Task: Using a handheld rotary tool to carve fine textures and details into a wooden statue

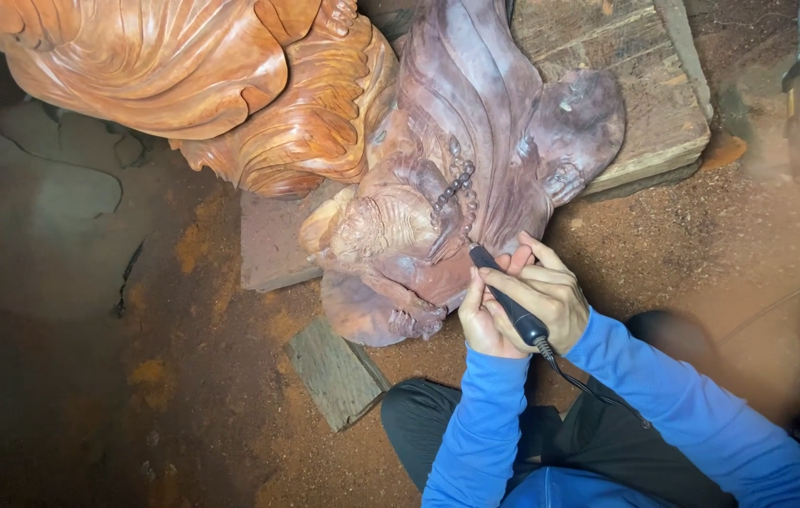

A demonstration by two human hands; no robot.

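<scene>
A dark reddish carved wooden figure (475, 160) lies on its side on wood blocks, with a beaded necklace and robe folds cut into it. My right hand (546, 296) grips a black pen-shaped rotary carving tool (510, 303), its tip against the figure's lower edge. A black cord runs back from the tool over my blue sleeve. My left hand (483, 320) sits under the right one, cupped against the tool and bracing it beside the carving.
A larger orange-brown carved statue (193, 75) fills the upper left. A wooden plank platform (644, 85) supports the figure at the upper right, and a small wood block (334, 372) lies on the sawdust-covered floor. My dark-trousered knees are at the bottom.
</scene>
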